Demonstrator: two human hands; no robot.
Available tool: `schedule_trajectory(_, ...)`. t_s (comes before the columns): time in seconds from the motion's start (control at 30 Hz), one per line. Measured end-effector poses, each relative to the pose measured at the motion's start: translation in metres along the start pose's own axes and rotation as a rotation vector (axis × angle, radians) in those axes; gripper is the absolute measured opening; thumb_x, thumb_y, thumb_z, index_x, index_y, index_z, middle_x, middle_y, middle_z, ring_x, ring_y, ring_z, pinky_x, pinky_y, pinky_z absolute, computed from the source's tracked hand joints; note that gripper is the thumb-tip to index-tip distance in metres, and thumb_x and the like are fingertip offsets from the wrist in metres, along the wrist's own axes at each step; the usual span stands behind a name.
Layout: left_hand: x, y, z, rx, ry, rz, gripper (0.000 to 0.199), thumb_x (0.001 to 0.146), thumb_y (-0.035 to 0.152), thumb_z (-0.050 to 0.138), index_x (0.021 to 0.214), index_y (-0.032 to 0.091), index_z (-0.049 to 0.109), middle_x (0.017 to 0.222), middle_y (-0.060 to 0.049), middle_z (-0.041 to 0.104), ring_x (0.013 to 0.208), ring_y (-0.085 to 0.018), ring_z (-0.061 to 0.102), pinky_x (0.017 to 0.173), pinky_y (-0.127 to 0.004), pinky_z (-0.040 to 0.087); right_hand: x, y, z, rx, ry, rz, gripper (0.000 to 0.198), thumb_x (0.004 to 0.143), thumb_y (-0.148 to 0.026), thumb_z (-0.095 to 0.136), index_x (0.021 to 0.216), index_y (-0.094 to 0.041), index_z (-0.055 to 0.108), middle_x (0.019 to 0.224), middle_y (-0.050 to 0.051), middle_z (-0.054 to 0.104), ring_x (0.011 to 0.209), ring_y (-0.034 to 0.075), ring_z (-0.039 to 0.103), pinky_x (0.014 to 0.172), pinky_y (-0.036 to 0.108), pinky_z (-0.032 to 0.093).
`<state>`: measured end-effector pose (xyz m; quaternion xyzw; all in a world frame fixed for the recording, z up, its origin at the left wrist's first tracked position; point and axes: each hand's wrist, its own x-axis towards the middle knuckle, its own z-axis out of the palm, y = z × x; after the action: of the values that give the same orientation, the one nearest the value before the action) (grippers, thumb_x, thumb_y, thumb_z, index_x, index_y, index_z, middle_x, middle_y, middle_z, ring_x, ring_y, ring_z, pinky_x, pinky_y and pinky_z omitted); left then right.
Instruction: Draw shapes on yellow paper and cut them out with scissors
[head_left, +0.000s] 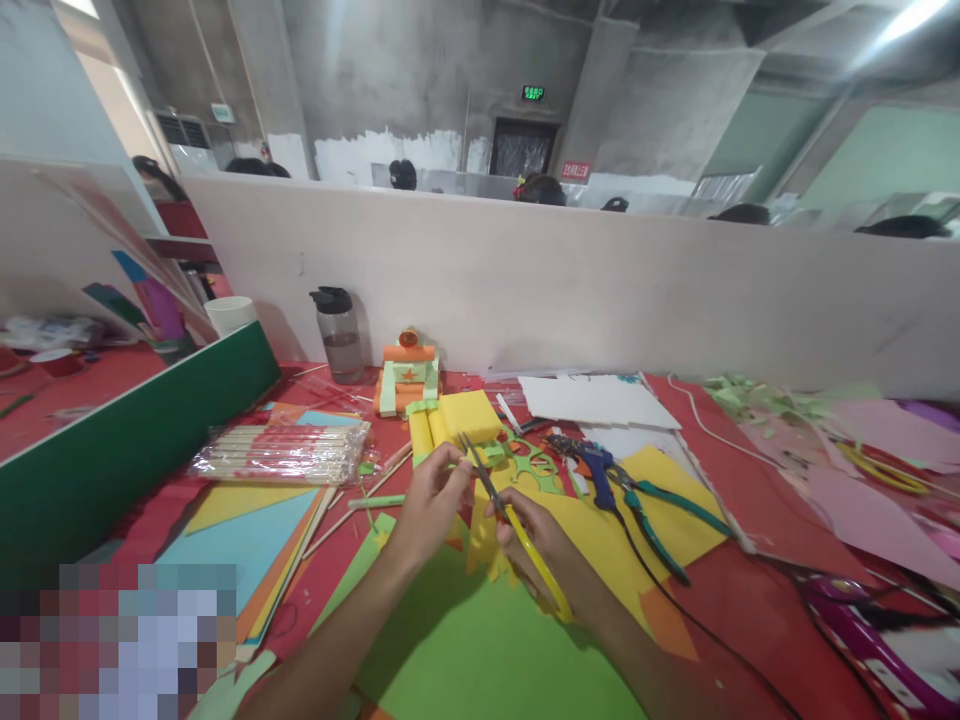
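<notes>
Holding yellow scissors (526, 540) in the right hand (541, 525), slanted longways forward and left, close by the curled left hand (435, 490), can't tell if gripping anything.

I counted my left hand (433, 495) and right hand (541, 525), two in all, plus one pair of yellow-handled scissors (517, 526). Around them were one packet of sticks (281, 455) at nine o'clock, one bottle (342, 342) and one orange-and-green model (407, 378) at eleven, one exit sign (533, 93) at twelve, one blue glue gun (598, 475) and one pair of pliers (651, 532) at three.
</notes>
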<state>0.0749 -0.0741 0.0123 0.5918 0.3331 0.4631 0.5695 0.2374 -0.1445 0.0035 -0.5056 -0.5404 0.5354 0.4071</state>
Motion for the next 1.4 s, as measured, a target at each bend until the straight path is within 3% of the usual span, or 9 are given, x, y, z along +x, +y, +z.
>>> schedule_trajectory(0.77, 0.001, 0.0, -0.002, 0.002, -0.007, -0.023, 0.021, 0.091, 0.037, 0.055, 0.078, 0.02, 0.052, 0.062, 0.003, 0.056, 0.058, -0.012, 0.053, 0.06, -0.023, 0.041, -0.005, -0.012, 0.004, -0.031, 0.034, 0.011, 0.054, 0.082, -0.073, 0.06, 0.095, -0.021, 0.053, 0.058, -0.009, 0.035, 0.045, 0.007, 0.028, 0.043, 0.02, 0.024)
schedule_trajectory(0.9, 0.0, 0.003, -0.003, 0.047, 0.014, 0.002, 0.028, 0.094, 0.043, 0.052, 0.076, 0.021, 0.052, 0.062, 0.002, 0.054, 0.058, -0.013, 0.053, 0.059, -0.024, 0.042, -0.006, -0.014, 0.004, -0.054, 0.043, -0.003, 0.053, 0.082, -0.073, 0.06, 0.095, -0.022, 0.054, 0.057, -0.009, 0.034, 0.045, 0.008, 0.026, 0.042, 0.02, 0.023)
schedule_trajectory(1.17, 0.0, 0.004, -0.002, 0.105, 0.007, 0.017, 0.033, 0.094, 0.048, 0.052, 0.076, 0.021, 0.051, 0.062, 0.002, 0.053, 0.059, -0.013, 0.056, 0.058, -0.023, 0.042, -0.004, -0.002, 0.002, -0.023, -0.012, 0.018, 0.054, 0.085, -0.074, 0.054, 0.1, -0.022, 0.051, 0.055, -0.011, 0.033, 0.039, 0.005, 0.025, 0.038, 0.018, 0.023)
schedule_trajectory(1.4, 0.0, 0.001, -0.002, 0.088, -0.028, 0.004, 0.031, 0.095, 0.045, 0.052, 0.077, 0.02, 0.05, 0.06, 0.004, 0.053, 0.058, -0.011, 0.055, 0.058, -0.022, 0.041, 0.001, 0.003, 0.003, 0.054, -0.05, -0.015, 0.062, 0.079, -0.081, 0.055, 0.098, -0.022, 0.049, 0.057, -0.011, 0.033, 0.04, 0.005, 0.026, 0.038, 0.016, 0.025)
